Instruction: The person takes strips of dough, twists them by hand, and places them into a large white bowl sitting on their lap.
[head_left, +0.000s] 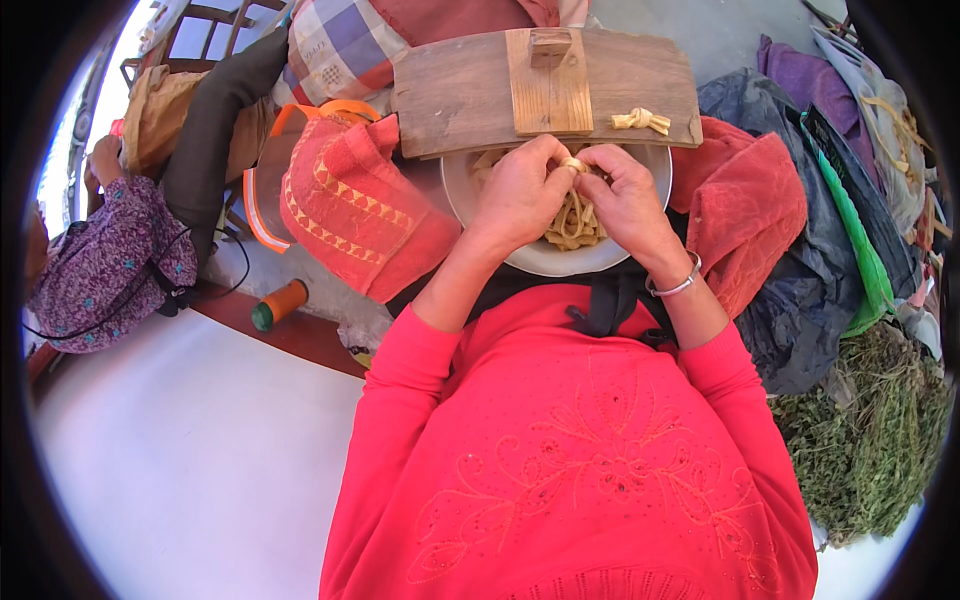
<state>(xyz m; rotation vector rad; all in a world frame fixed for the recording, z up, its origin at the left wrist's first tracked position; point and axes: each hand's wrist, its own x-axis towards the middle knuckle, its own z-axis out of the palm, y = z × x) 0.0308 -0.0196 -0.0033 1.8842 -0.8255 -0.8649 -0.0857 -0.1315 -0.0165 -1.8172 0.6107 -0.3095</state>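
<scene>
My left hand (523, 193) and my right hand (626, 196) meet over a white bowl (480, 225), their fingertips pinching a knotted pale yellow strip (574, 165) between them. Below the fingers, more folded yellowish strips (576, 225) lie in the bowl. A wooden board (457, 94) with a lighter crosspiece and a small block rests across the far rim of the bowl. One tied knot of the same pale strip (640, 120) sits on the board's right part.
Red towels (367, 202) flank the bowl. An orange and green thread spool (279, 304) lies at left, near a person in a patterned purple sleeve (112, 262). Dark plastic bags (795, 300) and a heap of dried green plants (862, 435) are at right.
</scene>
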